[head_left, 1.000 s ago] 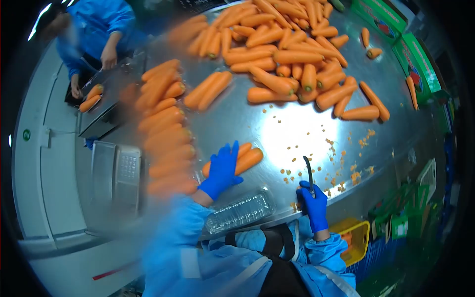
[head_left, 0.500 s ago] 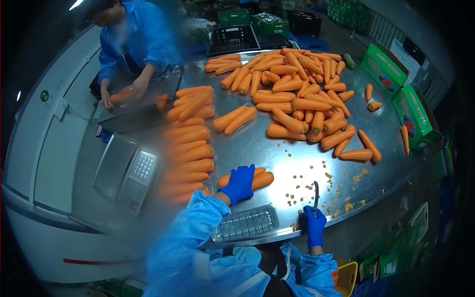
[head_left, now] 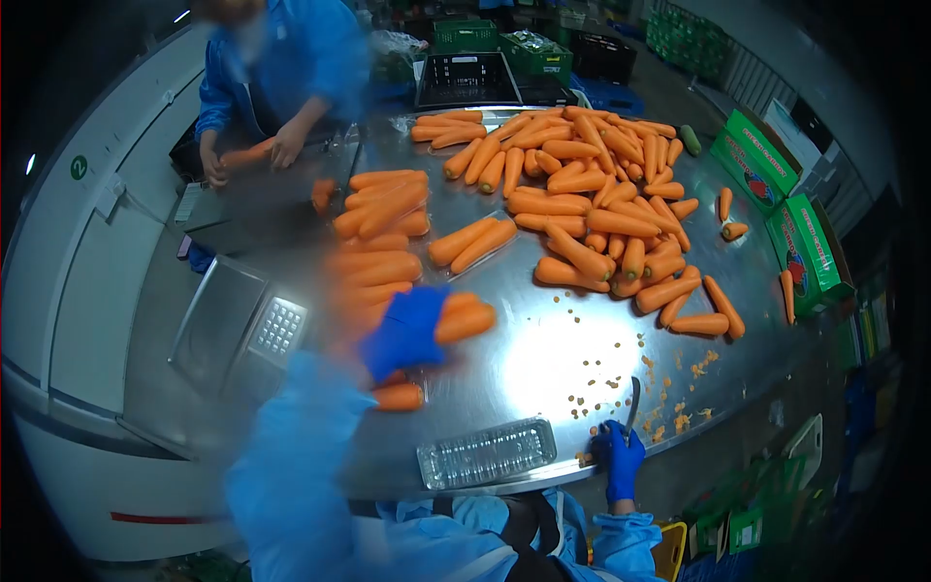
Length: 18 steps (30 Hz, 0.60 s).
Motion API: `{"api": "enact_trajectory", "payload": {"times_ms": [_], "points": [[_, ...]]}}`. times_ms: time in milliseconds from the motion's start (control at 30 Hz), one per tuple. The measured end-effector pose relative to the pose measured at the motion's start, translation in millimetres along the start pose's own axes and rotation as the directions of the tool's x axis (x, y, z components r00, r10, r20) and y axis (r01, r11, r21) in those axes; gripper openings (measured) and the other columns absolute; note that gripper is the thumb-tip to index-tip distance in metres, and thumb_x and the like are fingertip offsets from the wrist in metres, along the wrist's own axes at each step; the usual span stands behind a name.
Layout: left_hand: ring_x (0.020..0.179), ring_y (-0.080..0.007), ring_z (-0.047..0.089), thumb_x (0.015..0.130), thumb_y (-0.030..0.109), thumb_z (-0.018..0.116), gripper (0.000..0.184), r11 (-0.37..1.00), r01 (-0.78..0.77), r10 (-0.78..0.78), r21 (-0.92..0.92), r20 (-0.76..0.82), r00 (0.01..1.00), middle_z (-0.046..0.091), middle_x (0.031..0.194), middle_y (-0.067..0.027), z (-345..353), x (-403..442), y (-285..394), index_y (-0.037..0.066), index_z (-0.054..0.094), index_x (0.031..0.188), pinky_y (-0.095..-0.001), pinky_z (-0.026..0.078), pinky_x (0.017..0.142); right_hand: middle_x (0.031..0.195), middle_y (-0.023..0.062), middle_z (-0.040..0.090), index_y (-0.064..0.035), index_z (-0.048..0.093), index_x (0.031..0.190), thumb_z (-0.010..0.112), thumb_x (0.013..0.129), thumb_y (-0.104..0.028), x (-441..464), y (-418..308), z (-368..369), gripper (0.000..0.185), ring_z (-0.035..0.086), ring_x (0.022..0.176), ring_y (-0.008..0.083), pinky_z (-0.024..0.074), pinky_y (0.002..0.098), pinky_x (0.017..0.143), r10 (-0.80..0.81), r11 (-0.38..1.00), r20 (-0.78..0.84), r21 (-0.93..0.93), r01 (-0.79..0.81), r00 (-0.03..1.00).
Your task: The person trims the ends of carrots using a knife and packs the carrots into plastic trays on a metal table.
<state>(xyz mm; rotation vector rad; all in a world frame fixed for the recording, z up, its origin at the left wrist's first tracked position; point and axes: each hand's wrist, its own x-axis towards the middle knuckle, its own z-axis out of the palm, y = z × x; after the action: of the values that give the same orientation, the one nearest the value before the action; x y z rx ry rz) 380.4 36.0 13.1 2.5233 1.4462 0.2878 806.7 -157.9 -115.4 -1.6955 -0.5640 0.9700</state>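
Observation:
My left hand (head_left: 405, 333), in a blue glove, is wrapped over a pair of carrots (head_left: 465, 319) beside the row of carrots at the left; motion blurs it. My right hand (head_left: 621, 458), also gloved, is closed around a dark curved knife (head_left: 634, 405) at the table's near edge, blade pointing up and away. An open clear plastic tray (head_left: 487, 454) lies between my hands near that edge. Small carrot trimmings (head_left: 663, 396) are scattered beyond the knife. The big carrot pile (head_left: 611, 194) covers the far part of the metal table (head_left: 514, 364).
Across the table at the far left, a person (head_left: 281, 78) in blue holds a carrot. A scale (head_left: 276, 330) stands at the left. Green cartons (head_left: 810, 247) line the right edge. A black crate (head_left: 467, 80) is behind the table, and a yellow bin (head_left: 669, 551) sits below.
My left hand has carried the carrot pair left and away from me, to the row. My right hand stays near the table's edge with the knife. The view has tilted up.

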Motion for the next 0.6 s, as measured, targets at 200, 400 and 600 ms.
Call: {"api": "enact_trajectory", "payload": {"times_ms": [200, 400, 600], "points": [[0.124, -0.0395, 0.051, 0.053, 0.033, 0.086, 0.113, 0.895, 0.443, -0.424, 0.057, -0.200, 0.883, 0.053, 0.134, -0.0218, -82, -7, -136, 0.005, 0.033, 0.149, -0.0449, 0.041, 0.106, 0.084, 0.0031, 0.070, -0.0007, 0.073, 0.101, 0.069, 0.088, -0.015, -40, -60, 21, 0.020, 0.062, 0.073, 0.0094, 0.0470, 0.0236, 0.067, 0.025, 1.000, -0.010, 0.018, -0.025, 1.000], [0.123, -0.0396, 0.052, 0.053, 0.029, 0.087, 0.113, 0.830, 0.549, -0.491, 0.100, -0.335, 0.804, 0.053, 0.134, -0.0217, -118, 11, -243, 0.007, 0.033, 0.149, -0.0453, 0.043, 0.105, 0.081, 0.0059, 0.070, 0.0018, 0.072, 0.101, 0.064, 0.090, -0.011, -21, -31, 16, 0.018, 0.064, 0.070, 0.0122, 0.0499, 0.0251, 0.066, -0.044, 0.979, -0.078, -0.201, 0.028, 0.996], [0.122, -0.0403, 0.053, 0.060, 0.022, 0.083, 0.102, 0.799, 0.570, -0.530, 0.193, -0.223, 0.818, 0.054, 0.134, -0.0200, -142, 52, -281, 0.010, 0.035, 0.149, -0.0458, 0.043, 0.104, 0.083, 0.0088, 0.072, 0.0040, 0.071, 0.098, 0.060, 0.092, -0.008, -16, -33, 20, 0.017, 0.065, 0.071, 0.0131, 0.0508, 0.0257, 0.066, -0.008, 0.965, -0.040, -0.263, -0.003, 0.999]]}}
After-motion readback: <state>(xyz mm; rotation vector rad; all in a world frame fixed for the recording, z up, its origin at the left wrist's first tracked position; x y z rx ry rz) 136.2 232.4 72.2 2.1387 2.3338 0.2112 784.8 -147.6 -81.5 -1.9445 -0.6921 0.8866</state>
